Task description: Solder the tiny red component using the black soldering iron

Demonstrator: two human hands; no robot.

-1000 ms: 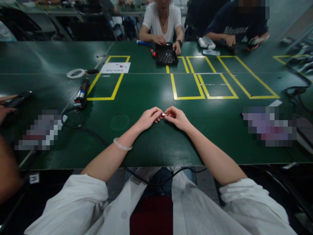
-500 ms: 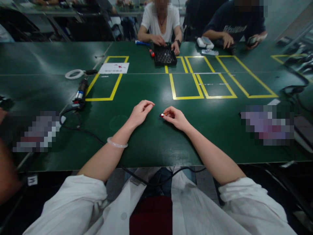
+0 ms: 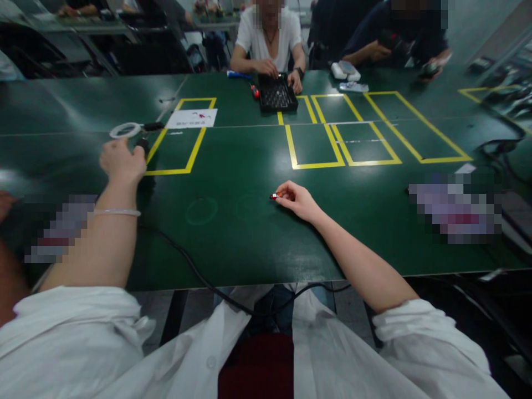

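Observation:
At the left, my left hand is closed around a black corded electric screwdriver. Most of the tool is hidden behind the hand; only its dark end shows past the thumb. A black cord runs across the green table and over its near edge. Near the middle, my right hand rests over the table, pinching a small red and white part between thumb and fingertips. The piece is too small to make out exactly.
A white ring-shaped coil and a printed sheet lie beyond my left hand. Across the table a person works at a black tray of small parts; another holds dark objects. Yellow tape outlines mark the table. Blurred-out items lie at both sides.
My left hand has moved from the middle of the table to the left, onto the electric screwdriver. My right hand stays in place with its small part. The person at far right has lifted a dark object.

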